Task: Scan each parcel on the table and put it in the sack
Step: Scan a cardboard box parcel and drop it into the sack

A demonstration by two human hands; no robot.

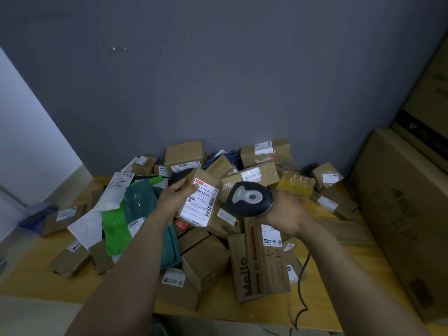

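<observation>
My left hand grips a small brown cardboard parcel above the pile, its white shipping label with barcodes turned up toward me. My right hand holds a black handheld barcode scanner, whose head sits just right of the parcel and close to its label. The scanner's dark cable hangs down over the table's front edge. Below both hands lies a heap of parcels on the wooden table. No sack is in view.
Brown boxes fill the table's middle and back against the grey wall. Green and teal plastic mailers and a white one lie at the left. Large cardboard cartons stand at the right. A blue item sits at the far left.
</observation>
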